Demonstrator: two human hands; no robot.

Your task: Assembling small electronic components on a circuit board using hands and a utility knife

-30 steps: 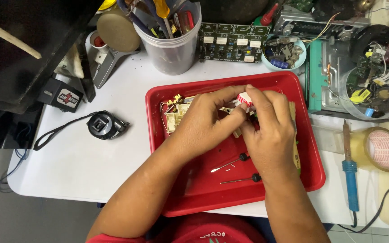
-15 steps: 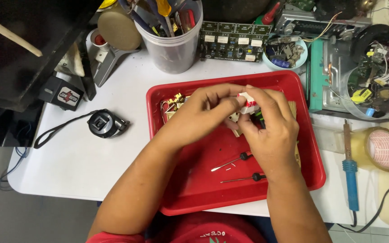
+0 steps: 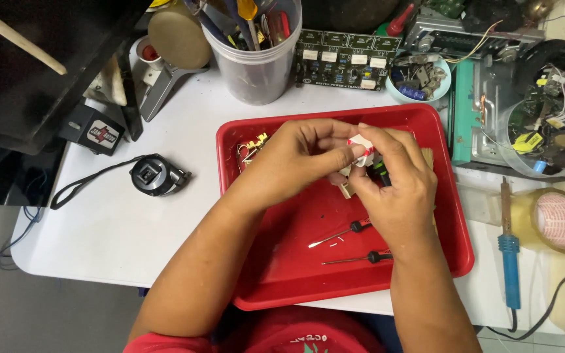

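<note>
Both my hands meet over a red plastic tray (image 3: 282, 274) on a white table. My left hand (image 3: 295, 160) and my right hand (image 3: 397, 186) pinch a small white and red electronic part (image 3: 361, 149) between their fingertips. A black piece (image 3: 380, 173) shows under my right fingers. A beige circuit board with yellow parts (image 3: 251, 147) lies in the tray behind my left hand, mostly hidden. Two thin black-handled screwdrivers (image 3: 341, 234) (image 3: 361, 259) lie on the tray floor below my hands.
A clear tub of tools (image 3: 256, 59) and a dark relay board (image 3: 344, 62) stand behind the tray. A blue soldering iron (image 3: 509, 252) and a tape roll (image 3: 554, 219) lie at the right, a round black device with a strap (image 3: 155, 175) at the left.
My hands have shifted slightly within the tray while keeping hold of the small part. Nothing else has moved.
</note>
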